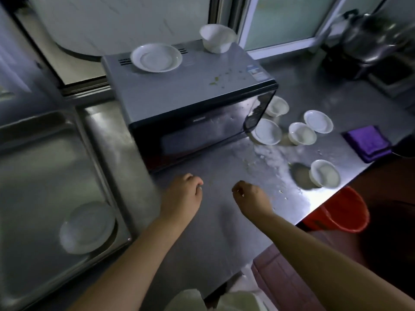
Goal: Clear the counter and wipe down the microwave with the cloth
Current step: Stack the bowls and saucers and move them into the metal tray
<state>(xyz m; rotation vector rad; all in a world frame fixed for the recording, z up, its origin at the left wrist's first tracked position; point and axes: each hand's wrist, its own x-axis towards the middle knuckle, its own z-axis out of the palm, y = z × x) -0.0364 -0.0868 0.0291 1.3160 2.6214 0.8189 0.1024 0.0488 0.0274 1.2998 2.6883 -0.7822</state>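
A grey-topped black microwave (179,93) stands on the steel counter (224,221), with crumbs on its top. On it rest a white plate (156,57) and a white bowl (216,38). To the microwave's right, several white bowls and saucers (301,132) lie on the counter, one bowl (324,173) near the front edge. A folded purple cloth (368,142) lies at the far right. My left hand (184,194) and my right hand (250,197) hover over the counter in front of the microwave, fingers loosely curled, holding nothing.
A steel sink (45,187) on the left holds a white plate (87,227). A red bucket (339,212) stands below the counter's right edge. A metal kettle (368,37) sits on a stove at the back right. Spilled white residue (274,162) covers the counter.
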